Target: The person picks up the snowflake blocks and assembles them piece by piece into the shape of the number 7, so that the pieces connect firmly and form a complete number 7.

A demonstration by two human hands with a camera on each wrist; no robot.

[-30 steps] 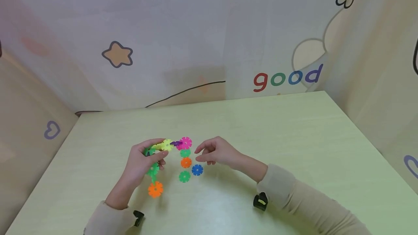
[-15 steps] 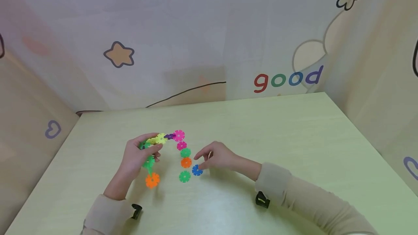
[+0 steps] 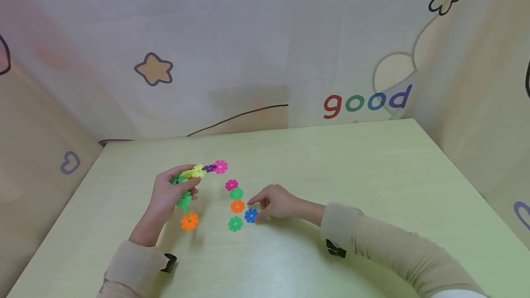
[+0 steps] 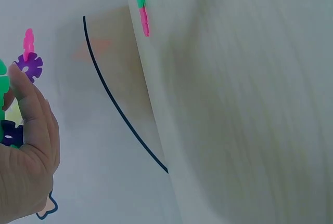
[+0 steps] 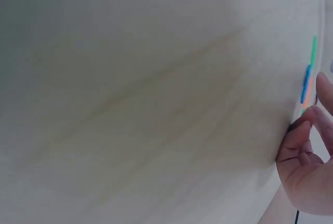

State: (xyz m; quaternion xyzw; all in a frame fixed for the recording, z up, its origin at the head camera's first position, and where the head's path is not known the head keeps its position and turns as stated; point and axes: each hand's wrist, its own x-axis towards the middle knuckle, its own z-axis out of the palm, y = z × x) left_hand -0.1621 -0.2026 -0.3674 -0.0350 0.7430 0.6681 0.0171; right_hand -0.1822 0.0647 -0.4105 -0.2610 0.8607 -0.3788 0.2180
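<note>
My left hand (image 3: 166, 193) holds a chain of interlocking snowflake discs above the table, pinched between thumb and fingers. Along the chain are green discs, a yellow disc (image 3: 198, 171), a purple one and a pink disc (image 3: 221, 166) at its far end; an orange disc (image 3: 189, 221) hangs at the near end. The left wrist view shows the purple disc (image 4: 33, 68) past the fingertips. My right hand (image 3: 276, 202) is low over the table, its thumb at the right edge of a flat blue disc (image 3: 249, 216). Its index finger reaches forward above that disc, apart from the thumb.
Left of the blue disc, a loose column lies on the table (image 3: 331, 169): a pink disc (image 3: 232, 185), a green disc (image 3: 237, 194), an orange disc (image 3: 237, 206) and another green disc (image 3: 235, 224). A printed cloth backdrop (image 3: 240, 36) stands behind the table.
My left hand has moved up and left with the chain, uncovering the loose pink disc. My right hand has come down to the blue disc, which lies where it was.
</note>
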